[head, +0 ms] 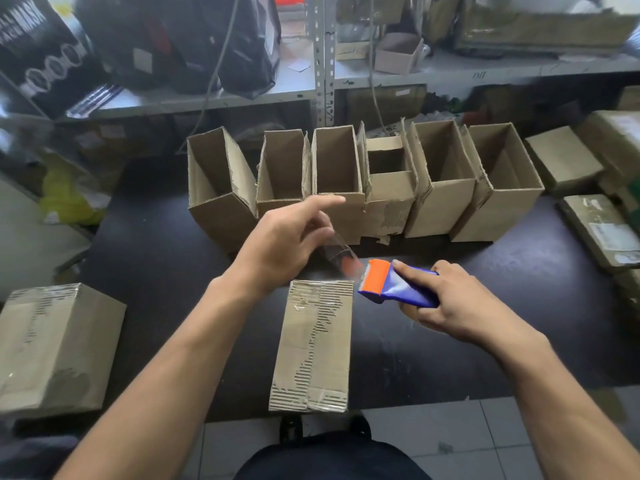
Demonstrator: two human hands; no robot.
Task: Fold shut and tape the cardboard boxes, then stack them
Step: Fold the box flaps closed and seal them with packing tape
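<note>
A closed, worn cardboard box (pixel 313 344) lies lengthwise on the dark table in front of me. Above its far end my left hand (pixel 287 240) pinches the free end of a clear tape strip (pixel 341 252), index finger stretched forward. The strip runs down to a blue and orange tape dispenser (pixel 394 284), which my right hand (pixel 450 306) grips just right of the box's far corner. Behind them, several open boxes (pixel 381 181) stand in a row with their flaps up.
A closed taped box (pixel 52 348) sits at the table's left edge. Flat parcels (pixel 599 230) and a closed box (pixel 562 161) lie at the right. A metal shelf (pixel 325 57) with bags and cartons runs behind the table. Tiled floor shows below the near edge.
</note>
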